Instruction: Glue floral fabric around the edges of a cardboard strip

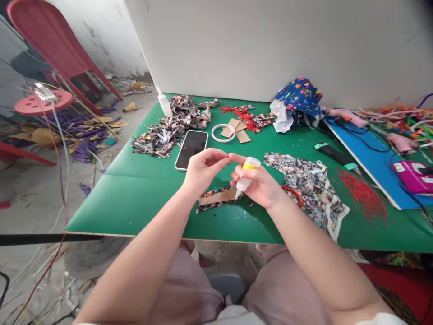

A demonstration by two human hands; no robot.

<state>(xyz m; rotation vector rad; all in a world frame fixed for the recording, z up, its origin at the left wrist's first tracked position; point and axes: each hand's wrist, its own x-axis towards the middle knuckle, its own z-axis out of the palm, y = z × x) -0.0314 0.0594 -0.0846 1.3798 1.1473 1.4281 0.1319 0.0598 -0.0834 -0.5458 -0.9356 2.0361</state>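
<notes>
My right hand (262, 185) grips a small glue bottle (246, 175) with a yellow band, held upside down, its nozzle touching a cardboard strip edged with floral fabric (216, 198) on the green table (142, 198). My left hand (203, 169) hovers just above that strip with its fingers pinched together near the right hand's forefinger. What the pinch holds is too small to make out.
A phone (191, 149) lies face up behind my hands, next to a white ring (223, 132) and cardboard bits (237, 131). Floral fabric scraps (169, 131) are piled far left, floral cloth (307, 185) and red threads (363, 196) lie right. A blue board (368, 158) and pink glue gun (411, 176) sit far right.
</notes>
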